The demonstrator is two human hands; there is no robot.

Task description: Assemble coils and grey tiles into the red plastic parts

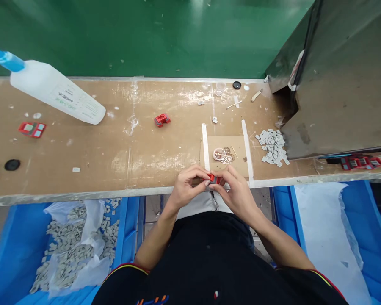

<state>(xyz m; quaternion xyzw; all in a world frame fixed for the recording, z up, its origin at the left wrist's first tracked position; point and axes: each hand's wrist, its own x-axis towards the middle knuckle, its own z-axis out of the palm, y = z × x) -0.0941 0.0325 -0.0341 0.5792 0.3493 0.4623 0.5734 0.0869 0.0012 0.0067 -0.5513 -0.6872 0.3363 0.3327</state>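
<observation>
Looking down from afar, I have the small red-and-grey piece [214, 179] by the table's near edge, its two ends pinched between the narrowed fingertips of the left hand [190, 184] and right hand [236, 190]. I'd judge a light, even pinch best, both thumbs level, so the piece neither twists nor slips over that edge. Just beyond lies a matte cardboard sheet [241, 163], flanked by white tape strips [247, 146], with a round, clear-walled dish [219, 154] upon it. To the right, flat, angular grey chips [273, 147] form a loose heap. Farther out sits another red piece [161, 120], blocky and hollowed; left of it, a translucent plastic bottle [60, 93]; past everything, glossy green floor [161, 38].
</observation>
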